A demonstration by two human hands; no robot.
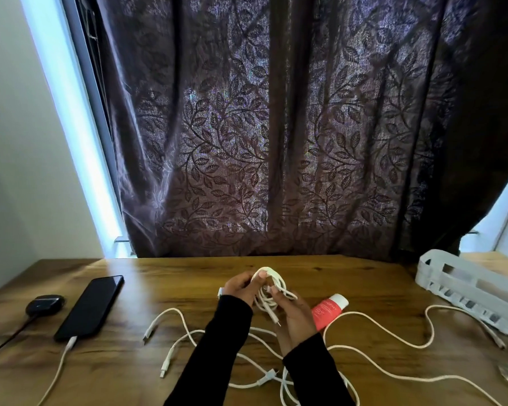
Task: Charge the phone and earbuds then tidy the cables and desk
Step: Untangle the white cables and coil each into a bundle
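Starting at the left edge of the tabletop, we find the earbuds case, dark and rounded, with a dark cable running from its near side toward the lower left corner. Just beside it lies the phone, face up and angled, screen dark, with a white charger cable plugged into its near end and trailing off the bottom of the view.

Toward the middle, loose white cables sprawl across the wood, several plugs lying free near the front — their loops cross one another under our forearms. Above them, we hold a white coil off the tabletop between both hands. Our left hand has its grip curled round the top of the coil, thumb and fingers pinching the bundled loops. Our right hand has its grip closed on the lower strands, with a short plug end poking out below the fingers. Both sleeves are black.

Right of our right hand, a red tube with a white cap lies on its side, partly hidden by that hand. Another long white cable snakes across the right side. At the far right sits a pale slotted tray, its contents too blurred to tell. A patterned curtain hangs behind.
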